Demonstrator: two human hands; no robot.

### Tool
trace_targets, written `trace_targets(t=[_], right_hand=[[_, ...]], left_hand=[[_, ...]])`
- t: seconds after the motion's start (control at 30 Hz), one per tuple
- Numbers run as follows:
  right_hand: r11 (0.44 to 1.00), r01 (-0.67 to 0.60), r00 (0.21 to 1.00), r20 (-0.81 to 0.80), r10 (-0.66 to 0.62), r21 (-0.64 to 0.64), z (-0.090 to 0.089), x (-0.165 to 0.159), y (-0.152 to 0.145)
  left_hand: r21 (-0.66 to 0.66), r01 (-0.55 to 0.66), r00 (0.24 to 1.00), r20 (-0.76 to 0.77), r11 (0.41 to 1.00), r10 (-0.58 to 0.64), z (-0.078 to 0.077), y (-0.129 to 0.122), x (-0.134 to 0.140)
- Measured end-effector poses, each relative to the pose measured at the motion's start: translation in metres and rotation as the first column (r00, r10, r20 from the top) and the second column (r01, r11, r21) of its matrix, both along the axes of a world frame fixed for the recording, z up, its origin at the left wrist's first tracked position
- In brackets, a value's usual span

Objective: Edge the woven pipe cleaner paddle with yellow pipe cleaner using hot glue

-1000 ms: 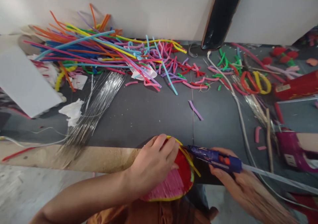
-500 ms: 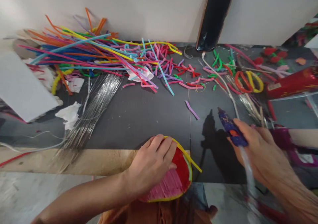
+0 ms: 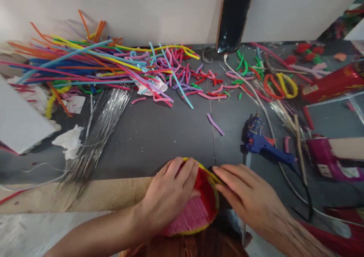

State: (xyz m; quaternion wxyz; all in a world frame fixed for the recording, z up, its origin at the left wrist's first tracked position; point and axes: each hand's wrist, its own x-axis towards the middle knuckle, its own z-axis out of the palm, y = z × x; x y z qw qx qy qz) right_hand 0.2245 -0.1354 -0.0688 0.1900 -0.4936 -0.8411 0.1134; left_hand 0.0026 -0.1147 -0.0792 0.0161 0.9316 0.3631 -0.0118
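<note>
My left hand [image 3: 169, 196] is closed over the far left part of a rounded craft piece [image 3: 189, 219], pink in front and red behind, at the table's front edge. A yellow pipe cleaner [image 3: 203, 167] runs along the piece's rim. Its free end is pinched between the thumb and fingers of my right hand [image 3: 250, 196], at the rim's far right. Just beyond my right hand, a blue glue gun [image 3: 256, 141] lies on the dark table. Part of the craft piece is hidden under my left hand.
Colourful pipe cleaners [image 3: 85, 65] are heaped at the back left, with short cut pieces [image 3: 210, 78] beside them. A bundle of thin wires [image 3: 102, 120] lies at left. A phone [image 3: 234, 18] leans on the wall, with scissors [image 3: 274, 86] and a red can [image 3: 332, 84] to its right.
My right hand has let go of the glue gun, now lying on the table, and moved left to pinch the yellow pipe cleaner. My left hand stays on the craft piece.
</note>
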Motion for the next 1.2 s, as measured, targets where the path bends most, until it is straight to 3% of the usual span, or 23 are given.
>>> trace_targets(t=[0.17,0.7,0.93,1.2], right_hand=[[0.998,-0.017,0.999,-0.03,0.019,0.056,-0.017,-0.021,-0.003],[0.999,-0.049,0.996,0.068,0.049,-0.008,-0.025,-0.02,-0.025],[0.997,-0.05,0.983,0.18,0.038,0.063,-0.024,-0.022,-0.028],[0.999,-0.018,0.995,0.101,0.013,0.047,-0.025,-0.021,-0.027]], left_hand=[[0.011,0.007,1.0,-0.001,1.0,-0.007,-0.001,-0.002,-0.002],[-0.002,0.06,0.993,-0.097,0.998,-0.06,0.007,0.002,0.003],[0.004,0.081,0.991,-0.11,0.997,-0.08,0.008,0.003,0.004],[-0.049,0.099,0.99,-0.097,0.994,-0.104,0.002,-0.001,0.0]])
